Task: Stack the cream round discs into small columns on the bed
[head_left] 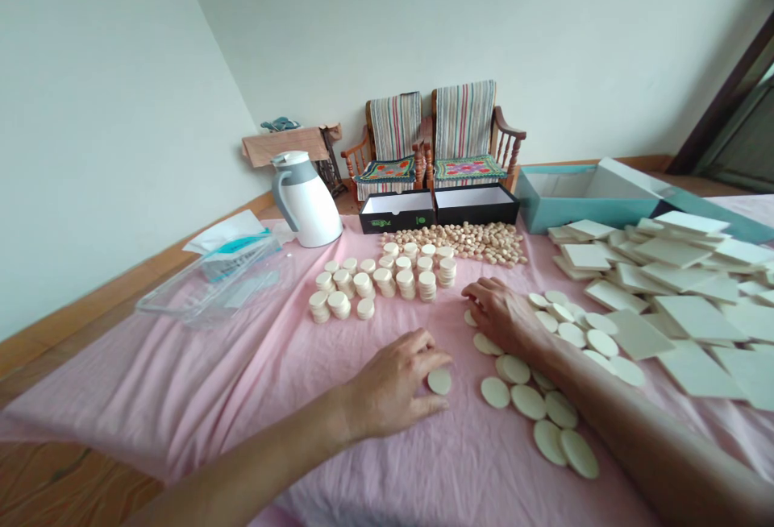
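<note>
My left hand [393, 382] rests low over the pink cloth, thumb and fingers apart around a round cream wooden disc [439, 381]; a gap shows between the thumb and the disc. My right hand [499, 309] reaches left with fingers bent loosely downward and nothing visibly gripped. Partly under its fingertips lies another pale disc [469, 318]. Loose discs [528, 402] are scattered beneath and beside my right forearm, which hides some of them. Ahead of my left hand stand several short stacks of discs [406, 284] in uneven rows.
Small wooden beads [484, 242] lie before two open black boxes [399, 222]. Square wooden tiles [683, 277] are heaped at right, near a teal box [592, 213]. A white jug [311, 205] and a clear plastic case [199, 289] occupy the left. Two chairs [465, 128] stand behind.
</note>
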The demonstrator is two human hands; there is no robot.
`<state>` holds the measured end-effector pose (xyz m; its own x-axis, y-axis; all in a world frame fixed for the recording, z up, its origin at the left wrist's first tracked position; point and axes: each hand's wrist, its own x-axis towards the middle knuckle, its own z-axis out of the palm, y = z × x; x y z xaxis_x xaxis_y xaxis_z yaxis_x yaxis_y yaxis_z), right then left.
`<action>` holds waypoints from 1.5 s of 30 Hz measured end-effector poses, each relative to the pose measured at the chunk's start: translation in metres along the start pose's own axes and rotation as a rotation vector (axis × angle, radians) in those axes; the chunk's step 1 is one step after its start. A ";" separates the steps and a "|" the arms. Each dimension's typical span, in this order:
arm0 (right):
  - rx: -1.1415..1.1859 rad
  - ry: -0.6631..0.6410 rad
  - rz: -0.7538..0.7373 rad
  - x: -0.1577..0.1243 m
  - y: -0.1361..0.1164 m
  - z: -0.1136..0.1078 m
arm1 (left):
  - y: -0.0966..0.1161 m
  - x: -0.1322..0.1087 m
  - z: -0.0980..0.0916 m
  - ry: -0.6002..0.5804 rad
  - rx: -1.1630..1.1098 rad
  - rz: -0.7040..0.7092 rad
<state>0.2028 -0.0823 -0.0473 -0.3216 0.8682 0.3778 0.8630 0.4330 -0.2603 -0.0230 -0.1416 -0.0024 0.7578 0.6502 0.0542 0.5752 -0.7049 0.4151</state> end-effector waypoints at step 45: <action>0.104 0.331 0.153 0.005 0.023 -0.005 | -0.015 0.068 0.014 0.227 0.028 0.089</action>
<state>0.2227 -0.0695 -0.0469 -0.0341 0.8071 0.5894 0.8415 0.3414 -0.4187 0.0243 -0.0908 -0.0176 0.7189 0.6303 0.2932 0.5204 -0.7676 0.3741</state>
